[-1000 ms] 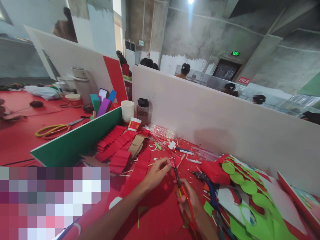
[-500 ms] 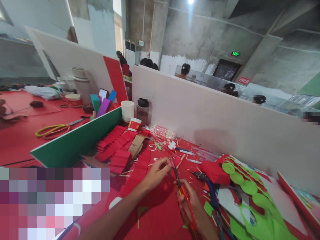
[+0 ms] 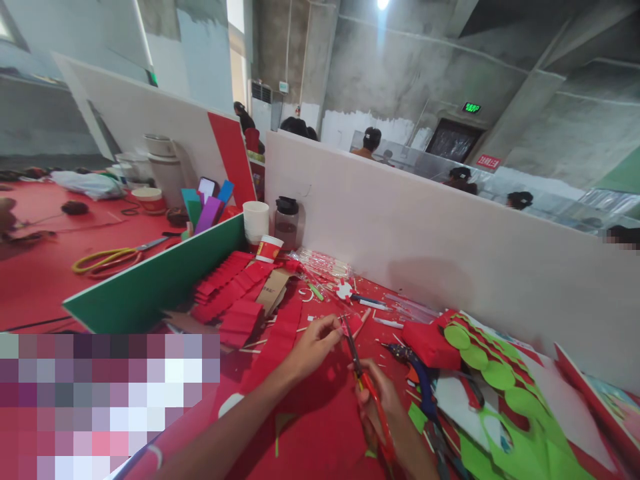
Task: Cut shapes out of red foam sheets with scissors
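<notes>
Metal scissors with red handles [image 3: 368, 384] are gripped in the worker's right hand [image 3: 384, 395] above the red surface [image 3: 310, 437], pointing forward, long axis angled slightly left. The left hand [image 3: 316, 341] pinches a small red piece [image 3: 355, 324] by the blade tips.

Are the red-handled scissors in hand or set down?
In hand: the right hand grips the red-handled scissors, blades pointing forward. Whether they're parted, I cannot tell.

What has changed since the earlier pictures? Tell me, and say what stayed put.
The person seen above the white partition at upper left has gone from view. Nothing was visibly taken hold of or let go: the right hand still grips the orange-handled scissors, and the left hand stays close to the blades.
</notes>
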Demonstrator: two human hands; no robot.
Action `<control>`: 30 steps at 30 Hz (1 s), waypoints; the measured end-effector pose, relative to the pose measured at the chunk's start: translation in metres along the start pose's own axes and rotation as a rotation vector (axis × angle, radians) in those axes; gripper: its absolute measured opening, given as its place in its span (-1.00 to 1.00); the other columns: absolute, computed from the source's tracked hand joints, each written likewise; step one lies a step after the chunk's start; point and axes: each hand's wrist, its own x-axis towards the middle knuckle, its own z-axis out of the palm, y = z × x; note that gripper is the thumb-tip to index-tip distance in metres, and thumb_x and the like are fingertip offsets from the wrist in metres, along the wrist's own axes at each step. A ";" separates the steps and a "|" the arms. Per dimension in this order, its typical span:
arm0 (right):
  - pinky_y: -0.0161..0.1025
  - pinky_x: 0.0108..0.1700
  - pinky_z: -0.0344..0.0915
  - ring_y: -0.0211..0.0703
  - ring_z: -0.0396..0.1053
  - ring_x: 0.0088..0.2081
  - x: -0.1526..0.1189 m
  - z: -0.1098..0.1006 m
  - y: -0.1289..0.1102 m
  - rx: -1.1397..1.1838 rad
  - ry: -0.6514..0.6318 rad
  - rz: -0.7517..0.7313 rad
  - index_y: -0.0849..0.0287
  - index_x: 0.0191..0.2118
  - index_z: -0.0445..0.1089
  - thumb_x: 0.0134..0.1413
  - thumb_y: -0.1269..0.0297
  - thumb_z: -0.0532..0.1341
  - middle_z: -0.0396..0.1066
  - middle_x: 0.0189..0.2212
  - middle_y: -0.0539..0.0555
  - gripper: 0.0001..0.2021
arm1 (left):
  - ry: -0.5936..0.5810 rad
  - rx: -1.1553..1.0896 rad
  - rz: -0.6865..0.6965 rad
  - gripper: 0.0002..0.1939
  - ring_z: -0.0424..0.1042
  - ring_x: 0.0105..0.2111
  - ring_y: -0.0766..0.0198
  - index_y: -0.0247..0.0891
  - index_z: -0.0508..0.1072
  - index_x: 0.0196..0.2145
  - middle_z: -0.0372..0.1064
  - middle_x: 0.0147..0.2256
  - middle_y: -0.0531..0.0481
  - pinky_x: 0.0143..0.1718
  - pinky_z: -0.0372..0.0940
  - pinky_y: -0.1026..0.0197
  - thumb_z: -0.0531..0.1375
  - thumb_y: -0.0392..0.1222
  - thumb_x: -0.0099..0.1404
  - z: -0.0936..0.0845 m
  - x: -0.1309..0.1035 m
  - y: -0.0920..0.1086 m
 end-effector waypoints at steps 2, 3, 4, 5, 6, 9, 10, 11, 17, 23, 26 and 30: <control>-0.47 -0.61 -0.02 -0.41 -0.02 -0.63 0.000 -0.001 0.002 0.011 -0.012 0.012 0.11 0.01 0.35 -0.07 -0.32 0.33 0.12 -0.53 -0.17 -0.32 | 0.004 -0.009 0.002 -0.67 0.25 -0.51 0.32 -0.23 0.29 -0.51 0.29 -0.55 0.07 -0.41 0.10 0.26 0.16 0.03 0.28 0.000 0.000 0.001; -0.47 -0.62 -0.02 -0.41 -0.02 -0.63 0.000 -0.001 0.003 0.009 -0.012 0.010 0.10 0.01 0.34 -0.07 -0.33 0.33 0.12 -0.53 -0.17 -0.32 | 0.005 -0.013 0.003 -0.67 0.25 -0.51 0.32 -0.23 0.29 -0.51 0.29 -0.55 0.07 -0.41 0.11 0.26 0.16 0.03 0.28 0.000 -0.001 0.002; -0.48 -0.63 -0.03 -0.41 -0.03 -0.63 0.000 -0.001 0.003 0.006 -0.006 0.003 0.10 0.01 0.34 -0.07 -0.33 0.33 0.11 -0.54 -0.18 -0.32 | 0.007 -0.016 0.002 -0.67 0.25 -0.50 0.32 -0.23 0.29 -0.51 0.28 -0.55 0.07 -0.41 0.11 0.26 0.17 0.03 0.28 0.001 -0.001 0.002; -0.48 -0.63 -0.04 -0.41 -0.03 -0.64 -0.001 -0.001 0.003 0.005 -0.003 -0.003 0.10 0.01 0.34 -0.06 -0.33 0.32 0.11 -0.54 -0.18 -0.32 | 0.007 -0.017 0.002 -0.68 0.25 -0.50 0.32 -0.23 0.29 -0.51 0.29 -0.55 0.07 -0.40 0.11 0.26 0.17 0.03 0.28 0.001 -0.001 0.002; -0.48 -0.64 -0.04 -0.42 -0.03 -0.64 -0.001 -0.001 0.003 0.006 0.001 -0.003 0.10 0.01 0.33 -0.06 -0.33 0.32 0.11 -0.55 -0.18 -0.32 | 0.006 -0.017 0.001 -0.68 0.25 -0.51 0.32 -0.23 0.29 -0.51 0.29 -0.55 0.07 -0.41 0.11 0.27 0.17 0.02 0.27 0.001 -0.001 0.001; -0.47 -0.65 -0.04 -0.42 -0.03 -0.66 -0.001 0.000 0.003 0.010 0.004 0.020 0.10 -0.01 0.33 -0.05 -0.32 0.31 0.10 -0.56 -0.18 -0.34 | 0.001 -0.018 -0.009 -0.68 0.25 -0.51 0.33 -0.24 0.29 -0.50 0.30 -0.55 0.07 -0.41 0.12 0.27 0.17 0.02 0.27 0.001 -0.001 0.000; -0.47 -0.65 -0.04 -0.42 -0.04 -0.66 -0.001 0.000 0.003 0.009 0.007 0.020 0.10 -0.01 0.34 -0.05 -0.32 0.31 0.10 -0.57 -0.19 -0.35 | 0.002 -0.017 -0.012 -0.68 0.26 -0.51 0.33 -0.24 0.30 -0.50 0.30 -0.55 0.08 -0.41 0.12 0.28 0.17 0.03 0.27 0.000 -0.001 0.000; -0.47 -0.65 -0.04 -0.42 -0.04 -0.67 -0.001 0.000 0.003 0.005 0.010 0.017 0.10 -0.02 0.34 -0.06 -0.32 0.32 0.10 -0.57 -0.19 -0.35 | 0.002 -0.015 -0.014 -0.67 0.26 -0.51 0.33 -0.24 0.30 -0.50 0.30 -0.55 0.08 -0.41 0.12 0.28 0.17 0.04 0.27 0.000 -0.001 0.000; -0.49 -0.66 -0.03 -0.44 -0.04 -0.69 0.001 0.000 0.005 0.016 0.018 0.033 0.10 -0.01 0.34 -0.04 -0.23 0.35 0.10 -0.59 -0.21 -0.40 | 0.009 -0.018 -0.007 -0.66 0.26 -0.51 0.32 -0.23 0.30 -0.51 0.30 -0.56 0.06 -0.41 0.12 0.26 0.18 0.05 0.27 0.000 0.000 0.000; -0.50 -0.66 -0.04 -0.44 -0.04 -0.68 0.003 0.001 0.011 0.033 0.052 -0.008 0.11 -0.05 0.37 -0.05 -0.19 0.36 0.13 -0.59 -0.20 -0.44 | 0.013 -0.015 -0.008 -0.67 0.27 -0.51 0.31 -0.22 0.29 -0.51 0.30 -0.56 0.07 -0.40 0.13 0.25 0.17 0.04 0.27 0.001 -0.001 0.001; -0.48 -0.65 -0.05 -0.43 -0.04 -0.68 0.005 0.001 0.014 0.028 0.082 -0.017 0.11 -0.08 0.38 -0.06 -0.21 0.35 0.16 -0.58 -0.18 -0.44 | 0.013 -0.017 -0.009 -0.67 0.27 -0.50 0.31 -0.22 0.29 -0.51 0.30 -0.56 0.08 -0.40 0.14 0.25 0.17 0.06 0.27 0.001 -0.001 0.002; -0.46 -0.62 -0.04 -0.42 -0.02 -0.65 0.005 0.000 0.014 0.025 0.078 -0.037 0.11 -0.07 0.41 -0.05 -0.28 0.32 0.18 -0.56 -0.15 -0.41 | 0.010 -0.014 -0.013 -0.66 0.26 -0.51 0.31 -0.22 0.29 -0.51 0.29 -0.56 0.07 -0.41 0.13 0.26 0.18 0.06 0.26 0.001 -0.001 0.003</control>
